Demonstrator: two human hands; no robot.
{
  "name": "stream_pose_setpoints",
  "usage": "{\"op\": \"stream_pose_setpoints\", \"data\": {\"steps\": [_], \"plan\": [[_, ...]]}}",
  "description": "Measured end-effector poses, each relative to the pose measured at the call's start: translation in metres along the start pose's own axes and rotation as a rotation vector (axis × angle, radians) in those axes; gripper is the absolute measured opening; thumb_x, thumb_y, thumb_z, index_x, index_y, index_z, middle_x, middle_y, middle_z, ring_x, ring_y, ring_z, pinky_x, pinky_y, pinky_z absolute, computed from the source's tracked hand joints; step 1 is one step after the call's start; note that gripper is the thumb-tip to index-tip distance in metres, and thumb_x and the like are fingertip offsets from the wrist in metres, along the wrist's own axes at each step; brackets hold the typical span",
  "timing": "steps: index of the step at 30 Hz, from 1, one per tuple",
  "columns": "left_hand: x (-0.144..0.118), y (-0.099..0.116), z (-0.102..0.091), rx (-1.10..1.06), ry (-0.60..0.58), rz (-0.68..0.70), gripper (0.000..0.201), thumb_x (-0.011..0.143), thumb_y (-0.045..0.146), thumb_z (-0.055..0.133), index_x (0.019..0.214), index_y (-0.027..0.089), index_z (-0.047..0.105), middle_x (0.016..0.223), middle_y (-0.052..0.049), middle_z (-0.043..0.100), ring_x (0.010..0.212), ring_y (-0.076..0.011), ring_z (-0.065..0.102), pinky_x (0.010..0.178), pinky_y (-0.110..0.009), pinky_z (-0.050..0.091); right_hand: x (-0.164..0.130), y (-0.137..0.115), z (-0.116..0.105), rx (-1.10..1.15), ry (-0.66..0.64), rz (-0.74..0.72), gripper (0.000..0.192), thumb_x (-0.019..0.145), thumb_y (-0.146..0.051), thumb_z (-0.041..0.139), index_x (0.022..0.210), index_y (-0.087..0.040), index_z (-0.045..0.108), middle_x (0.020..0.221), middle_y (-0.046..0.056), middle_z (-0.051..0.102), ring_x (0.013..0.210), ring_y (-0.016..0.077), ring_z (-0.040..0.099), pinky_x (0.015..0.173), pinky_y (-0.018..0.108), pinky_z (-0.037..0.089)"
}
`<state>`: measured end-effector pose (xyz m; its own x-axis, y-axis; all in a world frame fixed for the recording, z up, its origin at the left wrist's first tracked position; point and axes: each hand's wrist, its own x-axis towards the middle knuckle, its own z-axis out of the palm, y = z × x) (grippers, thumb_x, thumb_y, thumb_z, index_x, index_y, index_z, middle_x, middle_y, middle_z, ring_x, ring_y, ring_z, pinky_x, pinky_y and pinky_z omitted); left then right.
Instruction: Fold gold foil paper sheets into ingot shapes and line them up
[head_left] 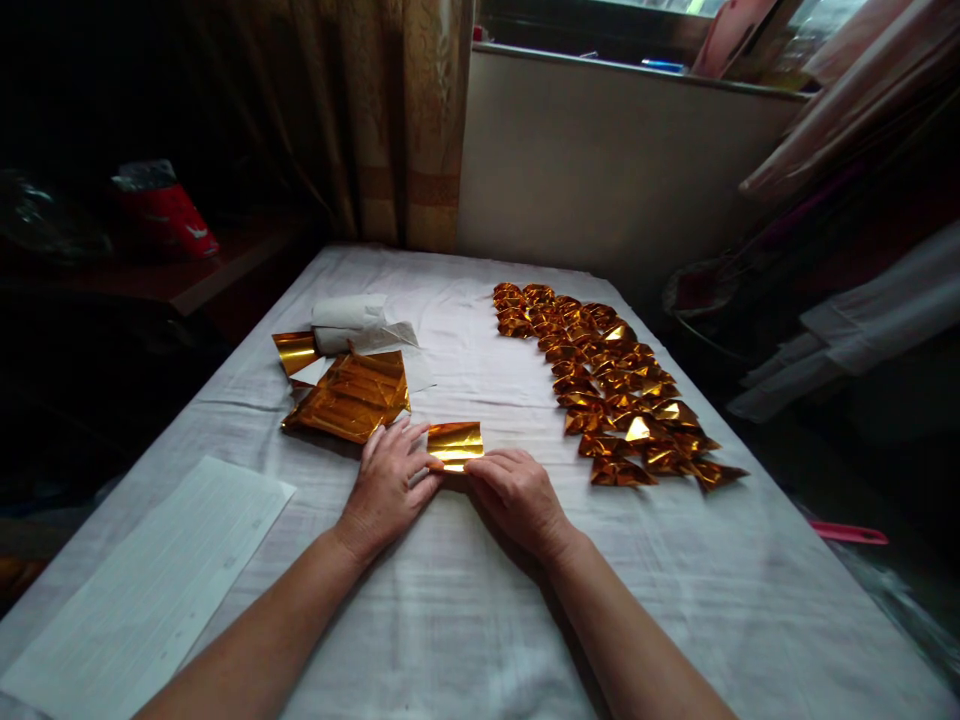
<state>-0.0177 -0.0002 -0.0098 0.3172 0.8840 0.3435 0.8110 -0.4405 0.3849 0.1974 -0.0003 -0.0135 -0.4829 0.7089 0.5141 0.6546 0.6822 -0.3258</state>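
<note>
Your grip is flat, not pinched: the left hand [390, 482] spreads open with its fingertips pressing the left edge of the gold foil sheet [455, 445], and the right hand [517, 492] lies palm down along its near edge, fingers loosely extended. Neither hand closes around anything; both pin the sheet to the table [465, 600], which wears a white cloth. The sheet sits at the centre, just at 12 o'clock from your knuckles.

From large to small: a white lined sheet [150, 590] lies at 8 o'clock, well apart; a long band of folded gold pieces [607, 385] runs from 12 to 3 o'clock; a stack of gold foil [349, 395] lies at 10 o'clock, just beside your left fingers; a white roll [349, 312] rests beyond it.

For a crisp fold, I'd judge you should keep the edges aligned, hold one hand still, and run a fingertip along the crease.
</note>
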Motion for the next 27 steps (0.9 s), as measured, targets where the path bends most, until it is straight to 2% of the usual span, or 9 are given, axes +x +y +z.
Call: {"op": "stream_pose_setpoints", "data": {"steps": [4, 7, 10, 13, 17, 19, 22, 24, 27], "plan": [[0.002, 0.003, 0.001, 0.021, 0.037, -0.041, 0.009, 0.084, 0.028, 0.064, 0.084, 0.023, 0.072, 0.133, -0.009, 0.062, 0.134, -0.0324, 0.045, 0.111, -0.060, 0.031, -0.001, 0.008, 0.009, 0.070, 0.050, 0.152, 0.016, 0.091, -0.022, 0.056, 0.103, -0.022, 0.067, 0.091, 0.005, 0.074, 0.083, 0.0194, 0.067, 0.077, 0.031, 0.052], [0.003, 0.003, 0.004, 0.008, 0.038, -0.072, 0.009, 0.084, 0.028, 0.063, 0.081, 0.021, 0.068, 0.129, -0.009, 0.064, 0.133, -0.0321, 0.047, 0.110, -0.057, 0.034, 0.000, 0.010, 0.014, 0.084, 0.074, 0.278, 0.026, 0.088, -0.022, 0.057, 0.114, -0.022, 0.064, 0.100, 0.007, 0.073, 0.085, 0.0198, 0.067, 0.080, 0.033, 0.053], [0.003, 0.002, 0.008, -0.004, 0.035, -0.095, 0.009, 0.085, 0.029, 0.061, 0.080, 0.021, 0.065, 0.128, -0.008, 0.065, 0.133, -0.0310, 0.047, 0.111, -0.054, 0.035, 0.003, 0.010, 0.015, 0.076, 0.058, 0.357, 0.034, 0.085, -0.021, 0.057, 0.119, -0.020, 0.062, 0.097, 0.007, 0.071, 0.079, 0.0192, 0.065, 0.078, 0.033, 0.053], [0.001, 0.000, 0.011, 0.019, 0.051, -0.091, 0.010, 0.085, 0.028, 0.061, 0.092, 0.021, 0.065, 0.129, -0.009, 0.064, 0.131, -0.0304, 0.049, 0.111, -0.053, 0.035, 0.004, 0.008, 0.015, 0.042, 0.047, 0.378, 0.034, 0.085, -0.021, 0.057, 0.118, -0.019, 0.062, 0.094, 0.007, 0.070, 0.080, 0.0201, 0.064, 0.077, 0.033, 0.053], [-0.001, 0.005, 0.011, 0.087, 0.092, -0.009, 0.035, 0.088, 0.023, 0.059, 0.123, 0.021, 0.061, 0.140, -0.013, 0.056, 0.133, -0.0315, 0.046, 0.110, -0.054, 0.035, 0.005, 0.006, 0.016, 0.028, 0.060, 0.362, 0.034, 0.085, -0.020, 0.056, 0.119, -0.019, 0.061, 0.098, 0.008, 0.068, 0.083, 0.0207, 0.063, 0.078, 0.033, 0.052], [-0.002, 0.011, 0.009, 0.116, 0.080, 0.078, 0.030, 0.091, 0.022, 0.054, 0.119, 0.025, 0.065, 0.145, -0.011, 0.052, 0.137, -0.0326, 0.042, 0.111, -0.057, 0.032, 0.004, 0.006, 0.016, 0.034, 0.068, 0.353, 0.035, 0.085, -0.020, 0.055, 0.120, -0.020, 0.060, 0.101, 0.008, 0.068, 0.085, 0.0208, 0.063, 0.079, 0.033, 0.052], [-0.003, 0.022, 0.006, 0.112, -0.002, 0.198, 0.026, 0.094, 0.027, 0.053, 0.114, 0.028, 0.069, 0.137, -0.006, 0.059, 0.136, -0.0330, 0.043, 0.113, -0.060, 0.026, 0.004, 0.006, 0.016, 0.045, 0.075, 0.343, 0.034, 0.086, -0.019, 0.054, 0.119, -0.020, 0.060, 0.102, 0.008, 0.067, 0.088, 0.0208, 0.063, 0.080, 0.033, 0.052], [-0.004, 0.026, 0.005, 0.100, -0.052, 0.217, 0.029, 0.093, 0.029, 0.055, 0.120, 0.026, 0.066, 0.129, -0.006, 0.066, 0.132, -0.0329, 0.048, 0.114, -0.061, 0.024, 0.004, 0.007, 0.015, 0.049, 0.073, 0.343, 0.033, 0.086, -0.019, 0.054, 0.118, -0.020, 0.060, 0.103, 0.009, 0.067, 0.088, 0.0210, 0.063, 0.081, 0.033, 0.052], [-0.005, 0.027, 0.005, 0.094, -0.095, 0.208, 0.033, 0.093, 0.032, 0.055, 0.124, 0.024, 0.064, 0.126, -0.005, 0.068, 0.127, -0.0329, 0.052, 0.113, -0.062, 0.024, 0.005, 0.005, 0.015, 0.039, 0.066, 0.347, 0.033, 0.086, -0.020, 0.054, 0.119, -0.018, 0.060, 0.106, 0.010, 0.067, 0.093, 0.0223, 0.064, 0.084, 0.035, 0.052]]}}
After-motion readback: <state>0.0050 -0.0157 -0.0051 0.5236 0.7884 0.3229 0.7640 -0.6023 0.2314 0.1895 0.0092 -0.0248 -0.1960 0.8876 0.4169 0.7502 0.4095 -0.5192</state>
